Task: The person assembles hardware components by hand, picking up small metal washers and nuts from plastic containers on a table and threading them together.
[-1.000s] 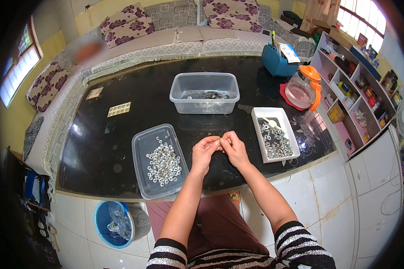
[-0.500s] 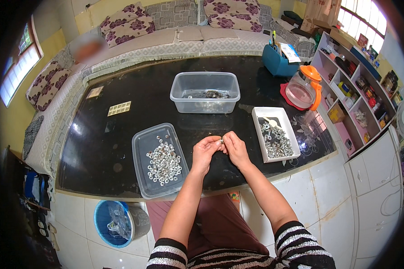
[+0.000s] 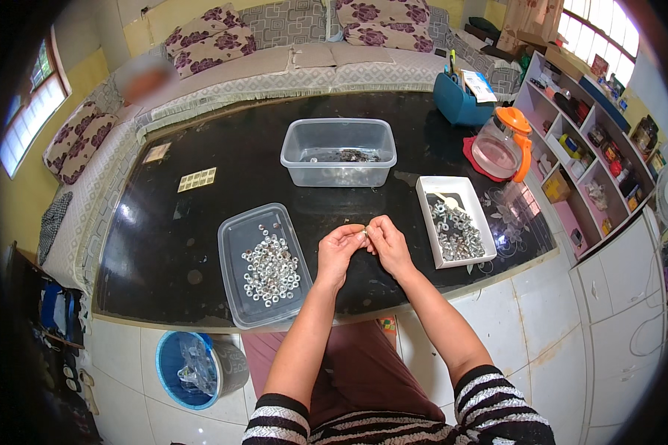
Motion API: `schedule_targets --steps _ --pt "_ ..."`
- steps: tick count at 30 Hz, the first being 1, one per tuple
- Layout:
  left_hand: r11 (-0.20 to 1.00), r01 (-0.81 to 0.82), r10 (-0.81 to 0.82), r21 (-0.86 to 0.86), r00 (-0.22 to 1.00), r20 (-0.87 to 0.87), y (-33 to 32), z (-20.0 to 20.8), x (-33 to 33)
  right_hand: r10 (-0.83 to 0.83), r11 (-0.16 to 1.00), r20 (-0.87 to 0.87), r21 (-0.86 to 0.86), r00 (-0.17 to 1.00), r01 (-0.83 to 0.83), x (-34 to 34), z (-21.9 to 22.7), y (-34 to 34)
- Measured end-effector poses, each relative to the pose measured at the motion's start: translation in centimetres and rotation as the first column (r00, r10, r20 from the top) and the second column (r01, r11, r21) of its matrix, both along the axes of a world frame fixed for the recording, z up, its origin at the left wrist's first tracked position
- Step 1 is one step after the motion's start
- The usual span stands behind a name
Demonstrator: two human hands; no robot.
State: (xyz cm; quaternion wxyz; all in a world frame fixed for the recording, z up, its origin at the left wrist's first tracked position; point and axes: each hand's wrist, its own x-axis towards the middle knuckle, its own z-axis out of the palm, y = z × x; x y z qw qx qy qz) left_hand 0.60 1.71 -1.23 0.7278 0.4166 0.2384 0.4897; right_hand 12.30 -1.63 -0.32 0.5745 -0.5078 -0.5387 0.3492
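Left hand (image 3: pixel 337 251) pinches a small metal piece (image 3: pixel 365 232) between thumb and fingers; right hand (image 3: pixel 388 246) closes on the same piece from its 3 o'clock side. Piece lies at the meeting fingertips, mostly covered; cannot tell whether it is one part or two. Step in hand, as judged: close two-handed fingertip handling of this piece. Next move would seem to call for a light, steady pinch, small parts slipping easily.

Positions about the hands: shallow plastic tray (image 3: pixel 234 293) between 8 and 9 o'clock, near the left hand, bearing loose metal nuts (image 3: pixel 270 268). White box (image 3: pixel 425 194) at 3 o'clock, holding loose metal fasteners (image 3: pixel 456 236), apparently bolts. Clear deep tub (image 3: pixel 337 176) between 11 and 12, dark small pieces (image 3: pixel 358 156) inside. Glass jug (image 3: pixel 495 156) with orange lid, farther off at 2. All stand on the black tabletop (image 3: pixel 163 259).
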Motion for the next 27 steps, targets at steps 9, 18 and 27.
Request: schedule_targets --steps 9,18,27 --pt "0.999 -0.019 0.019 -0.036 1.000 0.021 -0.03 0.33 -0.11 0.044 0.999 -0.051 0.031 0.998 -0.043 -0.18 0.43 -0.17" --pt "0.999 -0.025 0.026 -0.028 1.000 0.012 0.00 0.22 -0.10 0.021 0.999 -0.041 0.050 0.999 -0.019 -0.31 0.51 -0.17" --pt "0.999 -0.043 0.043 -0.005 0.999 -0.011 -0.11 0.42 0.04 -0.027 0.997 0.045 0.074 0.999 0.024 -0.18 -0.05 -0.06"
